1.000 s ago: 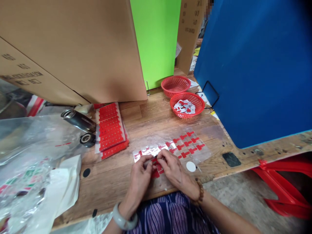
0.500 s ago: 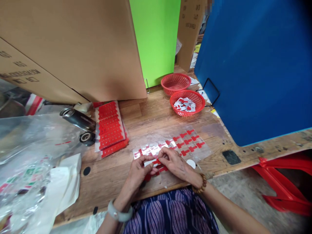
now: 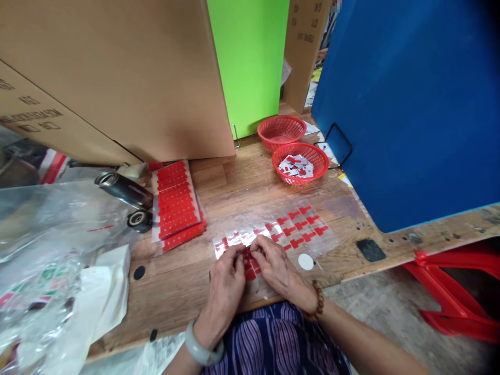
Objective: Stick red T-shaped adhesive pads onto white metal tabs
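A clear sheet bearing rows of red T-shaped stickers lies on the wooden table near its front edge. Over the sheet's left part, my left hand has its thumb and fingers pinched together. My right hand is beside it, fingertips closed and almost touching the left ones. What either hand holds is too small and hidden to make out. Several red pieces show between the hands. A white disc lies right of my right hand.
Two red baskets stand at the back, the nearer holding white and red pieces. Red sheets, a dark flask and plastic bags lie left. A blue board rises at right.
My left hand has turned with its back up, and the white piece between my hands is no longer visible. My right hand has shifted slightly left.
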`<state>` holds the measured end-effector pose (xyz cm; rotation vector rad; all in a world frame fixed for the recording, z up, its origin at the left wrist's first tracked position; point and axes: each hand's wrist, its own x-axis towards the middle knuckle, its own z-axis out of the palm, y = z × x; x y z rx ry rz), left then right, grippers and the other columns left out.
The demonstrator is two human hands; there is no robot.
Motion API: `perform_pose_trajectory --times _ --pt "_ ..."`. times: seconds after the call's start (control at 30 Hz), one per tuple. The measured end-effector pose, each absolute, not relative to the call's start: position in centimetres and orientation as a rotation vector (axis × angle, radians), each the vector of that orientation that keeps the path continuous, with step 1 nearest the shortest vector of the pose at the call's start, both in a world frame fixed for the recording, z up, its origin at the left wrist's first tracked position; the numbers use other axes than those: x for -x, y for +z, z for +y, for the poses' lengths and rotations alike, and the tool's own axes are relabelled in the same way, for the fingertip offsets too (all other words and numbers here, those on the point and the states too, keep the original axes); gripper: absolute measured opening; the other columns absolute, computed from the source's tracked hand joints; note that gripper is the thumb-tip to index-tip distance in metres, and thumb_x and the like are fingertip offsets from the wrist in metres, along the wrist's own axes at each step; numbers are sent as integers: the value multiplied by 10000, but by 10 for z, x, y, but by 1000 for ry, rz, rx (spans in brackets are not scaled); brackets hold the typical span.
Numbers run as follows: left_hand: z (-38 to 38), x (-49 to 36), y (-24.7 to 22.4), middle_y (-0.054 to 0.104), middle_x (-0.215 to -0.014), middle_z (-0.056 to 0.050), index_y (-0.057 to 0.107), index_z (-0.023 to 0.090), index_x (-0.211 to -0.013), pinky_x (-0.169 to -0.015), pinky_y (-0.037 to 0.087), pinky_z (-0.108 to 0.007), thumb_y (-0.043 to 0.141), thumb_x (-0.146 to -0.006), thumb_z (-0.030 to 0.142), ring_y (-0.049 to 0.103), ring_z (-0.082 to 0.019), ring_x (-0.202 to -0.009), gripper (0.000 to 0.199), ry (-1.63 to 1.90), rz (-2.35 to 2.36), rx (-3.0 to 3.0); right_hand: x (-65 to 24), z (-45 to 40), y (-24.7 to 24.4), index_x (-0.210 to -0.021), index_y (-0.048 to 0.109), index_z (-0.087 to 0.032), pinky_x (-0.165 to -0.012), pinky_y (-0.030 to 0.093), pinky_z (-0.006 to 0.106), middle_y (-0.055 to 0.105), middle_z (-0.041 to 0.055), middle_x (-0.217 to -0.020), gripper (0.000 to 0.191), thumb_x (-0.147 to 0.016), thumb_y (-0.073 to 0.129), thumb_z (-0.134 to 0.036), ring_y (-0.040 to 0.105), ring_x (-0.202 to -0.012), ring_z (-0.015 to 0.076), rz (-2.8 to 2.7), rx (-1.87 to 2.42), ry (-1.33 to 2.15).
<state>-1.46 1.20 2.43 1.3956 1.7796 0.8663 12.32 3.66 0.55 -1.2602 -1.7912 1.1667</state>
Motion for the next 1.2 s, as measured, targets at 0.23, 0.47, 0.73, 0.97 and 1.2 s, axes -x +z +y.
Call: perform_pose_trajectory --times 0.23,0.47,0.73,0.97,1.2 --pt "9 12 18 717 -961 -85 689 214 -1000 -812 470 -362 503 -793 106 658 -254 -855 298 855 1804 -1551 -119 33 5 -816 432 -212 -695 393 300 528 25 -827 171 -826 383 -48 499 -761 179 -1844 1287 1086" --pt "10 11 10 715 -985 -91 673 198 -1024 -800 477 -349 465 -829 122 662 -245 -858 295 832 1829 -1626 -110 27 4 -866 448 -200 -776 412 345 535 69 -890 210 -826 350 -18 503 -837 209 -1901 1363 924" --pt "13 11 8 723 -961 -73 667 185 -1017 -785 497 -343 452 -834 122 669 -213 -838 289 856 1829 -1638 -108 27 6 -825 435 -207 -740 412 330 531 37 -850 148 -865 359 -87 509 -802 189 -1794 1299 1041" --pt "16 16 12 742 -873 -75 659 163 -1027 -741 522 -315 539 -807 200 697 -198 -757 254 930 1690 -1242 -124 42 6 -828 445 -205 -639 438 285 519 -12 -741 71 -800 448 -140 545 -678 148 -1536 1268 1370" --pt "7 13 24 745 -851 -68 686 174 -1006 -714 511 -291 554 -791 216 698 -206 -765 256 858 1728 -1320 -131 40 7 -935 424 -218 -586 414 248 510 -64 -668 243 -719 501 -137 514 -601 119 -1467 1236 1384"
